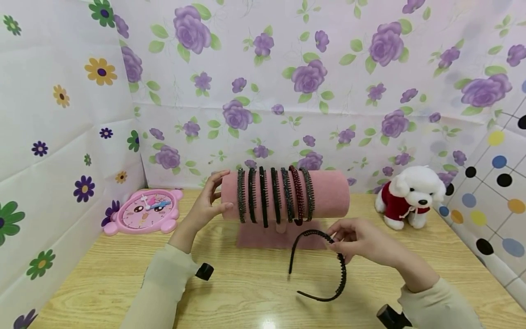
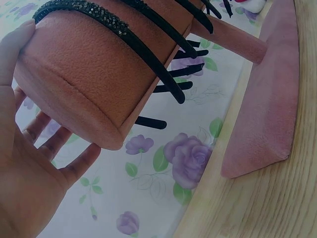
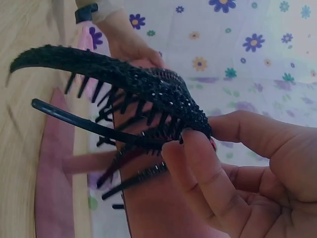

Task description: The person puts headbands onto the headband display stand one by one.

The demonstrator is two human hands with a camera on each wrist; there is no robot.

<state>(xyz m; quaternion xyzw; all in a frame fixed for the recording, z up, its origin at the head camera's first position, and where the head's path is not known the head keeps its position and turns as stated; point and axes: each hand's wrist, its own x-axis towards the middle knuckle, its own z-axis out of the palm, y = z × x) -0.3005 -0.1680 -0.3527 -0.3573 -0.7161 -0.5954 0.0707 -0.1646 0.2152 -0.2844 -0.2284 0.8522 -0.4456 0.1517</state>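
A pink velvety headband stand point(image 1: 330, 194) has a horizontal roll on a post and base. Several toothed, beaded headbands hang side by side around it, mostly black and grey, plus a dark red headband point(image 1: 299, 201). My left hand point(image 1: 201, 208) grips the roll's left end; in the left wrist view the thumb lies along one side and the fingers spread round the end. In front of the stand's right part, my right hand point(image 1: 363, 240) pinches a black headband point(image 1: 343, 274) on one side. Its sparkly beads and inner teeth point(image 3: 141, 106) show in the right wrist view.
On the wooden table point(image 1: 230, 283), a pink toy clock point(image 1: 141, 224) lies at the left. A white plush dog point(image 1: 416, 183) in a red top sits at the right. Flower-patterned sheets point(image 1: 263, 82) cover the back and left walls; a dotted sheet point(image 1: 485, 192) is on the right.
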